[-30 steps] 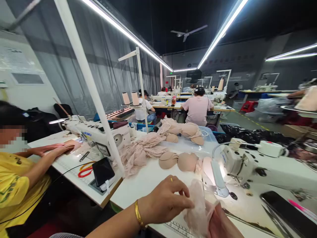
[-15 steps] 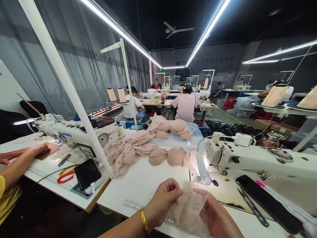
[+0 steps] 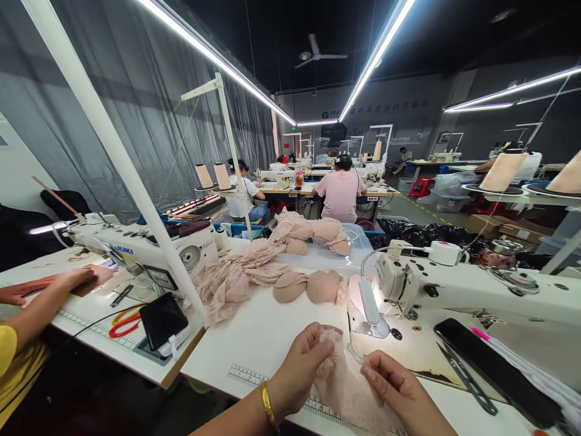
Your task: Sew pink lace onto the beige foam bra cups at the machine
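Note:
A sheer pale-pink lace fabric piece (image 3: 342, 387) hangs between my hands over the table's front edge. My left hand (image 3: 302, 366), with a gold bangle at the wrist, pinches its upper left part between thumb and fingers. On the other side my right hand (image 3: 393, 381) is closed, thumb against fingertips, at a thin translucent strip (image 3: 355, 352); whether this strip belongs to the lace I cannot tell. Just beyond, the lit needle area of a white sewing machine (image 3: 431, 281) has beige bra cups (image 3: 322, 287) lying beside it, partly behind the lamp.
A black phone (image 3: 494, 369) and thread snips (image 3: 467, 378) lie on the right. Beige lace pieces (image 3: 236, 278) are heaped at the back left. A co-worker's hand (image 3: 77, 278) is at the left machine, near red-handled scissors (image 3: 124, 324) and a dark device (image 3: 163, 321).
My right hand has drawn back slightly and turned, now pinching the thin strip. The lace has shifted, showing its dotted edge at my left fingers.

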